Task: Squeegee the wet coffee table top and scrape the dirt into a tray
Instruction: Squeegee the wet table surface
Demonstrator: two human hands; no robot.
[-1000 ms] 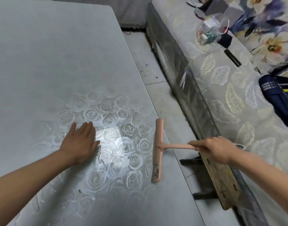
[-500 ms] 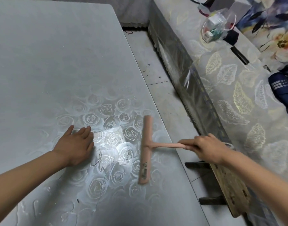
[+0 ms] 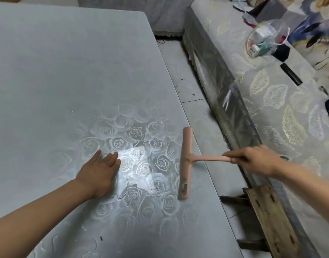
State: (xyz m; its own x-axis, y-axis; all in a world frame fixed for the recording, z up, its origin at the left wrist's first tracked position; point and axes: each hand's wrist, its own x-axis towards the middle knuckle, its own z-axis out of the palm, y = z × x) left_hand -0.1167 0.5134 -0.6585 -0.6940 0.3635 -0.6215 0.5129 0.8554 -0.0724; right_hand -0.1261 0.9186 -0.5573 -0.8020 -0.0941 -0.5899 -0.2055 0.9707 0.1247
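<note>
The grey coffee table top point(image 3: 66, 75) has an embossed rose pattern and glistens with water near its right edge. A pink squeegee point(image 3: 186, 162) lies with its blade on the wet surface close to that edge, running front to back. My right hand point(image 3: 255, 160) grips the end of its handle, out beyond the table edge. My left hand point(image 3: 99, 174) rests flat on the table, fingers straight, left of the squeegee. Small dark dirt specks sit on the wet patch point(image 3: 139, 154). No tray is in view.
A tiled floor strip point(image 3: 193, 84) runs between the table and a sofa point(image 3: 271, 112) with a leaf-patterned cover. A wooden board point(image 3: 269, 220) leans by the sofa at lower right. A plastic bag point(image 3: 266, 38) and a dark remote point(image 3: 291, 73) lie on the sofa.
The squeegee went left across the wet patch, then came back right toward the table edge. My left hand stayed flat on the table.
</note>
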